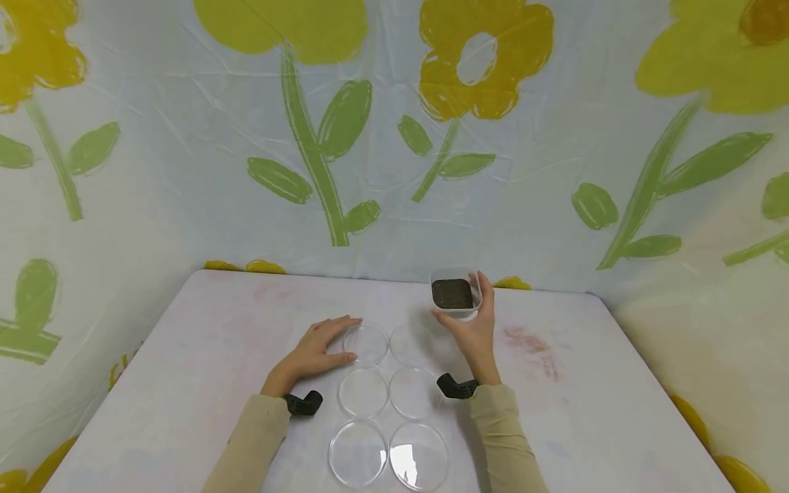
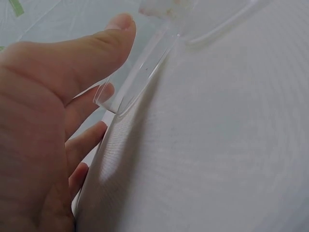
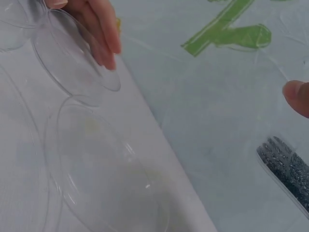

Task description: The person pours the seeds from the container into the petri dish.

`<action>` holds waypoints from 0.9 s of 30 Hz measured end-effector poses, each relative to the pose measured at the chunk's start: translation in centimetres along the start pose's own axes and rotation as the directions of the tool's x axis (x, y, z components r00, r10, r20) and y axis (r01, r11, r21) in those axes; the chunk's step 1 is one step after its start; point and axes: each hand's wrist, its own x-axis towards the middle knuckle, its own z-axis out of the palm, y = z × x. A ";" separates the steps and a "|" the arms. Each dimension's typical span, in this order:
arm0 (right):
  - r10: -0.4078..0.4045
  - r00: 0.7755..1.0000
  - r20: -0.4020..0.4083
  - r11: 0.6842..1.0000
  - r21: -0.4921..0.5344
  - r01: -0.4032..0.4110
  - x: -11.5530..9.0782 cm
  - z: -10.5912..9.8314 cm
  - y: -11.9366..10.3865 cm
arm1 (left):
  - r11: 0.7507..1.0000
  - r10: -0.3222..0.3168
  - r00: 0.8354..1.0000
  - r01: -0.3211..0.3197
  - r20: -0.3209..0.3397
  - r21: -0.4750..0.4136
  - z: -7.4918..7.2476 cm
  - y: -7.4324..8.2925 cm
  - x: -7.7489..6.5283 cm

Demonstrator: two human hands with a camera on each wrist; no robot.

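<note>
A clear square plastic container [image 1: 453,294] of dark, soil-like material is in my right hand [image 1: 474,332], thumb at its near side and fingers along its right wall. It is raised over the back part of the table, behind the dishes; in the right wrist view part of the dark contents [image 3: 285,166] shows at the right edge. My left hand [image 1: 314,349] holds the back left petri dish [image 1: 366,344] by its rim, thumb on the near side and index finger on the far side. In the left wrist view the dish's wall [image 2: 145,67] shows beyond the thumb.
Several clear petri dishes stand in two columns, including the back right dish [image 1: 411,344], the middle left dish [image 1: 364,392] and the front right dish [image 1: 419,455]. The pale table [image 1: 203,383] has reddish smudges on the right. A flower-printed sheet [image 1: 382,226] rises behind it.
</note>
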 end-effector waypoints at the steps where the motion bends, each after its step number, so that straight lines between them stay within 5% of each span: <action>1: -0.018 1.000 0.006 1.000 -0.014 0.018 0.1 0.2 0.2 | 1.000 -0.001 1.000 0.001 -0.004 0.004 0.0 -0.1 0.0; 12: -0.195 0.977 0.089 0.971 -0.126 0.205 0.7 1.3 0.9 | 0.999 -0.023 1.000 0.024 0.014 -0.023 -0.3 0.4 0.1; 22: -0.341 0.925 0.170 0.930 -0.081 0.358 0.0 2.9 1.5 | 0.999 -0.034 0.999 0.034 0.013 -0.011 -0.1 0.4 0.0; 27: -0.343 0.913 0.221 0.928 -0.071 0.366 -0.3 3.7 2.7 | 1.000 -0.021 1.000 0.021 0.004 -0.011 -0.2 0.5 0.0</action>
